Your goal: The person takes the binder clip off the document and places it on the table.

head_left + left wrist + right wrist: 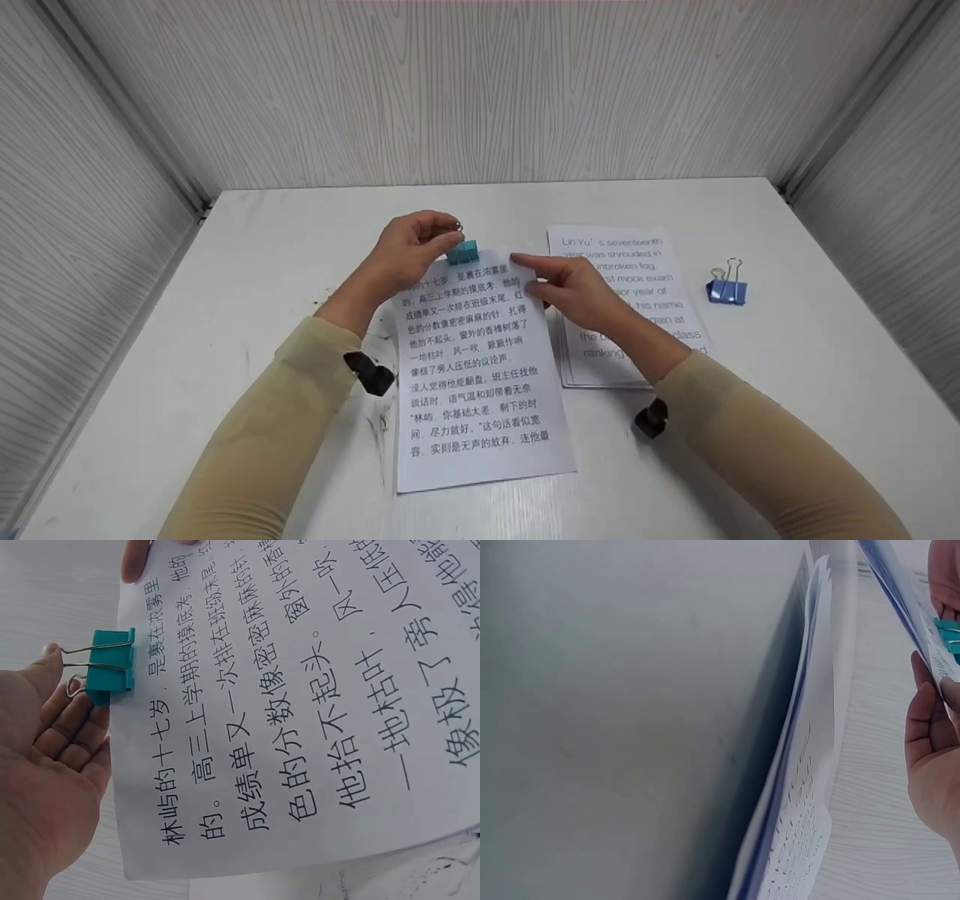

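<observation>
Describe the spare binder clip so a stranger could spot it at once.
Start at the white table and go to its right side, past the English-text sheet. There the blue binder clip lies alone on the bare tabletop. Unlike the teal clip on the Chinese-text sheet, no hand touches it and it grips no paper.

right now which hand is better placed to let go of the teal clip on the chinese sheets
Left. The left hand already pinches the wire handles of the teal clip, which sits on the sheets' top edge. The right hand only holds the sheets' right edge.
</observation>
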The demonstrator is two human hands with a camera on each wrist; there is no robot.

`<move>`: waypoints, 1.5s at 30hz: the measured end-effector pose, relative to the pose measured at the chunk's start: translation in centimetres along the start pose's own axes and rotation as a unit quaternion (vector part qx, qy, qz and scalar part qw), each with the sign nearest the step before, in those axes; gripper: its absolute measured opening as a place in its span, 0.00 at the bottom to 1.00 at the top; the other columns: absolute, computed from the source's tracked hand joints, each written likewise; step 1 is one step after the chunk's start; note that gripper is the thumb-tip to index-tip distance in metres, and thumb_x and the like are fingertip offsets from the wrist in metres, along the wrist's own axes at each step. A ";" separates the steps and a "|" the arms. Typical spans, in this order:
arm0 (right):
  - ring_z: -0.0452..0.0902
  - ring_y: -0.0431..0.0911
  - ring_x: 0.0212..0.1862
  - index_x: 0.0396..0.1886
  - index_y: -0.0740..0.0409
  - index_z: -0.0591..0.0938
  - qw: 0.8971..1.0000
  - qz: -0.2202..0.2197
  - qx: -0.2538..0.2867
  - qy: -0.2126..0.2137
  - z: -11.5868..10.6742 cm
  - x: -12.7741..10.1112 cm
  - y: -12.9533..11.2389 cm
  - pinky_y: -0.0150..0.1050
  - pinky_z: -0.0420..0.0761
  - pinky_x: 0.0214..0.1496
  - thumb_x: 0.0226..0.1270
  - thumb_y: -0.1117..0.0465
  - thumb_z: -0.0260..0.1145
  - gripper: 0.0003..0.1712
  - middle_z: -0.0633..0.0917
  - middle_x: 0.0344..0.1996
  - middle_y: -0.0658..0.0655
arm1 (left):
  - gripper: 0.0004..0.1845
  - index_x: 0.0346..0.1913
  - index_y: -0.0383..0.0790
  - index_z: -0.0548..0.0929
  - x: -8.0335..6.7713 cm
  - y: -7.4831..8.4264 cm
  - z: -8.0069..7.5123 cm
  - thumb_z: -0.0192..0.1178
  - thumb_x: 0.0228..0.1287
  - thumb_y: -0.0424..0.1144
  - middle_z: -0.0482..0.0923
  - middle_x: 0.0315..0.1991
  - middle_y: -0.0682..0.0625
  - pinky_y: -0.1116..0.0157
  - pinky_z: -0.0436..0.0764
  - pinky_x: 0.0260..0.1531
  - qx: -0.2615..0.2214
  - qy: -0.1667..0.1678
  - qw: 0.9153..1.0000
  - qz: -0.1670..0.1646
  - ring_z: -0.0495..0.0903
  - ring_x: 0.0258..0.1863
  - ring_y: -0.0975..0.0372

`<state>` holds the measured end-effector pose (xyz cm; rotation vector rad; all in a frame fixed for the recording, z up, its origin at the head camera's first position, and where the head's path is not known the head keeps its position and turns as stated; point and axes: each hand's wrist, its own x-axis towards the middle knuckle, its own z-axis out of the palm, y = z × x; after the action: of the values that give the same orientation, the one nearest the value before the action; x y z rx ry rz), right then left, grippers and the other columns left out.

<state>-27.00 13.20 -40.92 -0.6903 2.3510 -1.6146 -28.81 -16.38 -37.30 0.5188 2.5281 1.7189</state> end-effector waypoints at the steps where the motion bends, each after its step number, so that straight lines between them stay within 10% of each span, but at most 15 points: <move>1: 0.86 0.47 0.40 0.74 0.45 0.80 1.000 0.002 -0.004 0.001 0.0 0.1 0.0 0.46 0.85 0.41 0.78 0.68 0.65 0.29 0.88 0.60 0.50 | 0.17 0.63 0.37 0.83 0.0 0.1 -0.1 0.64 0.79 0.42 0.86 0.53 0.48 0.60 0.78 0.62 0.002 0.007 1.000 0.005 0.84 0.53 0.60; 12: 0.76 0.50 0.32 0.73 0.42 0.81 0.999 0.022 -0.029 0.009 0.2 1.4 0.2 0.31 0.66 0.26 0.76 0.68 0.67 0.30 0.88 0.59 0.48 | 0.23 0.69 0.37 0.80 -1.7 0.2 -4.4 0.63 0.80 0.47 0.84 0.59 0.46 0.55 0.76 0.68 0.033 0.017 0.999 -0.011 0.82 0.58 0.57; 31: 0.69 0.42 0.31 0.73 0.40 0.81 0.996 0.069 -0.054 0.030 -0.4 3.5 1.2 0.31 0.68 0.28 0.76 0.67 0.66 0.30 0.83 0.64 0.47 | 0.30 0.75 0.40 0.75 -8.4 -5.6 -12.1 0.61 0.80 0.53 0.77 0.70 0.44 0.46 0.67 0.75 0.066 -0.008 0.986 -0.150 0.75 0.69 0.51; 45: 0.74 0.44 0.62 0.76 0.45 0.79 0.993 0.083 -0.081 0.025 -0.4 4.5 2.1 0.37 0.76 0.54 0.78 0.67 0.64 0.30 0.76 0.74 0.46 | 0.32 0.74 0.38 0.77 -10.4 -8.6 -13.4 0.62 0.78 0.55 0.76 0.72 0.41 0.46 0.63 0.77 0.081 -0.010 0.980 -0.182 0.69 0.74 0.49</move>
<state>-31.64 11.93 -42.34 -0.4733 2.5218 -1.3993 -24.09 -34.25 -41.54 0.0679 2.5606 1.3809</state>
